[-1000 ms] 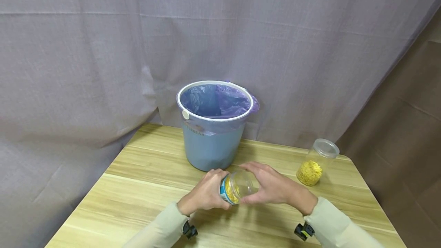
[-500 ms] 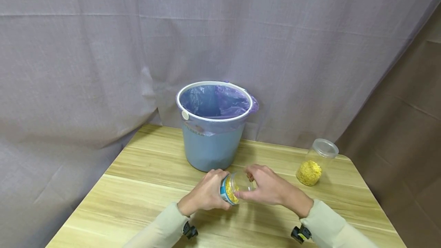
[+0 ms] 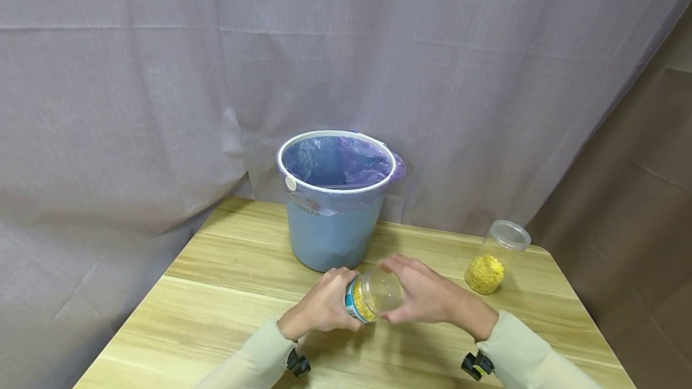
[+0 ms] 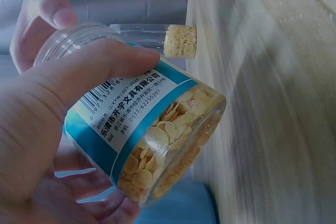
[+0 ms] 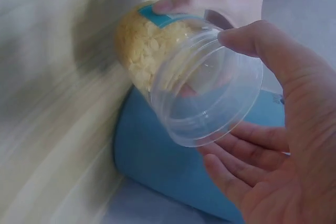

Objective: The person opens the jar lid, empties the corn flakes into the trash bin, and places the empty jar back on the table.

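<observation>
My left hand (image 3: 324,302) grips a clear plastic jar (image 3: 359,302) around its blue-and-white label (image 4: 131,108). Pale yellow flakes (image 4: 157,140) fill its lower part. Held above the table, the jar tilts with its top toward my right hand (image 3: 429,294). A wide clear plastic lid (image 5: 205,98) sits at the jar's mouth. My right thumb is on one side of the lid's rim and the fingers span the opposite side; how firmly they press cannot be told. A second clear jar (image 3: 494,260), with yellow flakes at its bottom, stands upright at the right.
A blue bucket (image 3: 332,236) with a white rim and a purple plastic liner (image 3: 367,161) stands behind my hands, close to the grey curtain (image 3: 459,89). All of it is on a wood-grain table (image 3: 232,269). Brown cloth (image 3: 638,215) hangs at the right.
Half a second ago my right hand was turned with its fingers curled inward; now it has turned back and spans the lid again. The left hand and jar stay nearly still.
</observation>
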Action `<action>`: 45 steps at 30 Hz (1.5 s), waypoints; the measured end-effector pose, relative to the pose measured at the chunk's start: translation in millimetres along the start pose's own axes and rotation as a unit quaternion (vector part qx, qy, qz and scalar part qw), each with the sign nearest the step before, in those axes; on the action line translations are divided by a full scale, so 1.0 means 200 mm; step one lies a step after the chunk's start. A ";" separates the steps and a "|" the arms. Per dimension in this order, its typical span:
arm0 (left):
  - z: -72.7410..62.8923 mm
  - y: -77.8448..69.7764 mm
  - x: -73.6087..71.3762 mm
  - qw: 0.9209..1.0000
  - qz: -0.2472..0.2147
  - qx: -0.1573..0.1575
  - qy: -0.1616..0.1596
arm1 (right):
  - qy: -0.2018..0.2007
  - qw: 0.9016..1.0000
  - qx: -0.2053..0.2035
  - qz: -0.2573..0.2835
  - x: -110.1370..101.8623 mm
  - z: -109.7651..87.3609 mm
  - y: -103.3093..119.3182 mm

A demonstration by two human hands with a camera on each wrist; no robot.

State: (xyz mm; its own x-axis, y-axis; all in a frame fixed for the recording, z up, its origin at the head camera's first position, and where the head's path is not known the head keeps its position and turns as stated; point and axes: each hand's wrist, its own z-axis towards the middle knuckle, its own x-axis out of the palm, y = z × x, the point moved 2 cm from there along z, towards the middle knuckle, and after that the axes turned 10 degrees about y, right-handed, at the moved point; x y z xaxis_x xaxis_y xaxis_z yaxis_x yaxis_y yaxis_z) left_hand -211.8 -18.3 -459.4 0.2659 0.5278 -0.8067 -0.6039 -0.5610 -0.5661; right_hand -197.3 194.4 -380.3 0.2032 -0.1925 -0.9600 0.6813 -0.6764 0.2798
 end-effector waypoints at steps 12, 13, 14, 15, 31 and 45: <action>0.00 0.01 0.00 1.000 0.002 -0.004 -0.009 | -0.022 0.999 -0.004 -0.032 -0.10 -0.05 -0.07; -0.01 0.01 0.00 1.000 0.001 -0.004 -0.010 | -0.023 0.999 0.001 -0.037 -0.11 -0.06 -0.09; -0.01 0.01 0.00 1.000 0.000 -0.004 -0.009 | -0.023 0.999 0.004 -0.040 -0.11 -0.07 -0.10; -0.01 0.01 -0.01 1.000 0.000 -0.005 -0.009 | -0.022 0.999 0.011 -0.043 -0.12 -0.07 -0.12; -0.02 0.03 -0.01 1.000 -0.005 -0.010 -0.006 | -0.009 0.995 0.084 -0.047 -0.08 -0.16 -0.37; -0.03 0.04 -0.01 1.000 -0.008 -0.011 -0.013 | 0.041 0.990 0.133 -0.033 0.10 -0.19 -0.54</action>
State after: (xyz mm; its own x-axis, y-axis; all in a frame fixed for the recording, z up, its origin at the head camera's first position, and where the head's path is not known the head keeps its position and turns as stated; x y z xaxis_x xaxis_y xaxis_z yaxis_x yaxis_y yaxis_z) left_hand -213.0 -28.3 -462.7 0.2564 0.5530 -0.7927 -0.5825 -0.5661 -0.5833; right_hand -239.4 290.5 -428.9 0.2293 -0.0910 -0.9691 0.4881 -0.8506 0.1954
